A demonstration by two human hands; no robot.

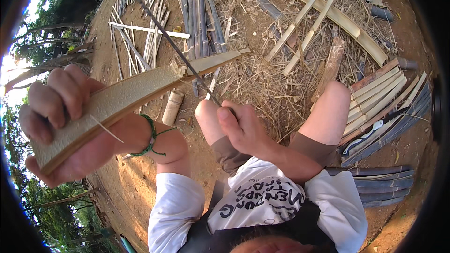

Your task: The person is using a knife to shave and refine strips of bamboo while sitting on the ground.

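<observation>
My left hand (pixel 61 122) grips the near end of a split bamboo slat (pixel 136 91), pale inner face up, which runs up and to the right to a tip above my knees. My right hand (pixel 243 129) is closed on the handle of a long thin blade (pixel 164 33). The blade slants up to the left and crosses the slat near its middle, where the bamboo looks frayed. A green cord bracelet (pixel 152 136) circles my left wrist. My bare knees (pixel 335 93) are below the slat.
Dry straw and shavings (pixel 262 79) cover the dirt in front. Bundles of bamboo strips (pixel 201 14) lie ahead, split halves (pixel 323 11) to the right, stacked slats (pixel 379 98) beside my right knee. A short bamboo piece (pixel 172 107) lies near my left knee.
</observation>
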